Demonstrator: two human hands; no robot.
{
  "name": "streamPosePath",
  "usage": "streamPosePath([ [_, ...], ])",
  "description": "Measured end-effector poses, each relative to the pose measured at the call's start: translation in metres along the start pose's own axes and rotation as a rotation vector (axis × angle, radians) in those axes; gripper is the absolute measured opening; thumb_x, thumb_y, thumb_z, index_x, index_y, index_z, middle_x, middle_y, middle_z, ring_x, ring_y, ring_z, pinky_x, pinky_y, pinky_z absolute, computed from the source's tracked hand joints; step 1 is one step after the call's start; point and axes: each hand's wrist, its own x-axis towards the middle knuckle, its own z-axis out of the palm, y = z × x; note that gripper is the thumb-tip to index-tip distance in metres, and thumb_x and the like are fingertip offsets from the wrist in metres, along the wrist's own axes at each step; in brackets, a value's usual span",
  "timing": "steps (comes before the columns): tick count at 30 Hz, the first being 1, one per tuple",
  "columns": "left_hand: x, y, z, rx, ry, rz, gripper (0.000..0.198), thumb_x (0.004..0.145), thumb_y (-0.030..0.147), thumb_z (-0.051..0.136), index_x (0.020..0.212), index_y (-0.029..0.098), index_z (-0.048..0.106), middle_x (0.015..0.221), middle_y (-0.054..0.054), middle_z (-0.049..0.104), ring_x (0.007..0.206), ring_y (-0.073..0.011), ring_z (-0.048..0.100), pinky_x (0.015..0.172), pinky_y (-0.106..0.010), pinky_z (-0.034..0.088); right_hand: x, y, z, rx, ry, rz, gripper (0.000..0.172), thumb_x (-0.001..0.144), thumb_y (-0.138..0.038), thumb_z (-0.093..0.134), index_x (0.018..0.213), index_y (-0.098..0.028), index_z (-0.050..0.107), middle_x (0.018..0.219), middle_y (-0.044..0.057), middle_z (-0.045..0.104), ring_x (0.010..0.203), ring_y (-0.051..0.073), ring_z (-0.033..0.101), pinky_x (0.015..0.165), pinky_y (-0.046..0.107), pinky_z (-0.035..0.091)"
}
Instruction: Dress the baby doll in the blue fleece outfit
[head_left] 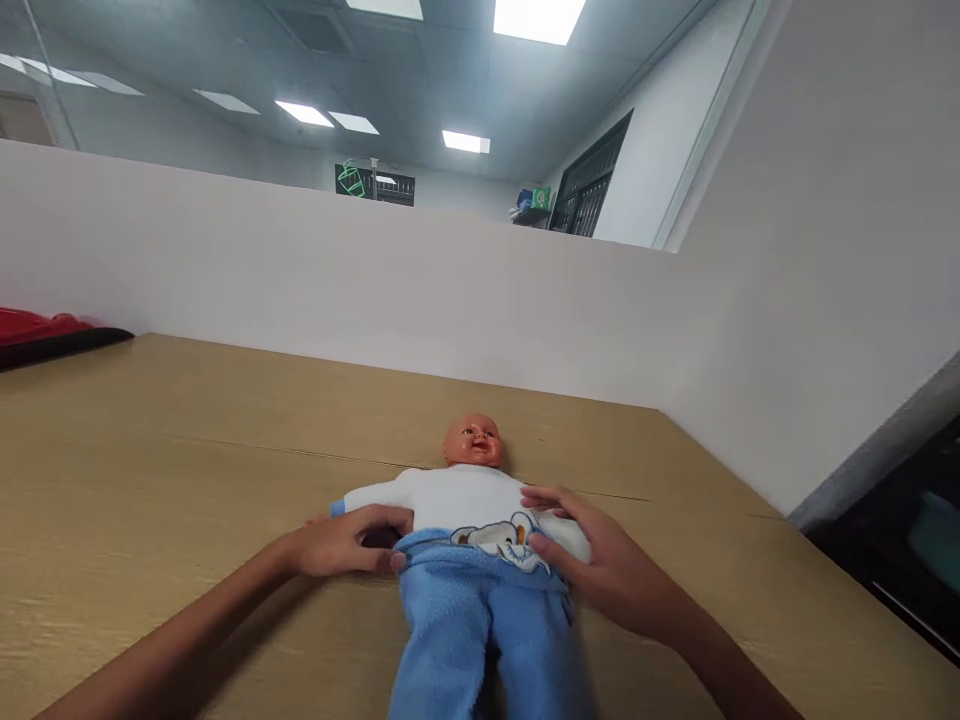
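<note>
A baby doll (pixel 474 441) lies face up on the tabletop, its head toward the wall. It wears a white-and-blue top (pixel 465 493) with an embroidered animal at the hem, and fuzzy blue pants (pixel 450 605). My left hand (pixel 341 542) is at the doll's waist on the left, thumb touching the blue hem and fingers by the top's side, a gap between them. On the other side, my right hand (pixel 607 565) rests against the top with thumb and fingers spread. The doll's right-side arm is partly hidden behind that hand.
The wooden tabletop (pixel 225 430) meets a low white wall (pixel 337 270) with glass above it. A red and black item (pixel 56 335) lies at the far left. Beyond the table's right edge is a dark object (pixel 900 530).
</note>
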Motion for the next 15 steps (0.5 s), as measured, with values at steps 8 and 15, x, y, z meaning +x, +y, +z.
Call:
streamPosePath([
  [8, 0.016, -0.026, 0.024, -0.011, 0.227, 0.086, 0.038, 0.099, 0.06, 0.059, 0.094, 0.022, 0.063, 0.088, 0.003, 0.055, 0.087, -0.0199, 0.049, 0.086, -0.029, 0.038, 0.078, -0.013, 0.033, 0.131, -0.095, -0.097, 0.036, 0.093, -0.057, 0.064, 0.096, -0.023, 0.076, 0.094, 0.003, 0.077, 0.086, 0.024, 0.069, 0.079, 0.034, 0.053],
  [15, 0.026, -0.042, 0.038, -0.443, 0.433, 0.054, 0.035, 0.092, 0.057, 0.072, 0.097, 0.024, 0.063, 0.09, 0.003, 0.059, 0.088, -0.0187, 0.052, 0.088, -0.029, 0.041, 0.11, 0.0, 0.041, 0.001, -0.025, -0.119, 0.037, 0.092, -0.055, 0.066, 0.097, -0.02, 0.075, 0.094, 0.005, 0.075, 0.083, 0.022, 0.069, 0.079, 0.036, 0.056],
])
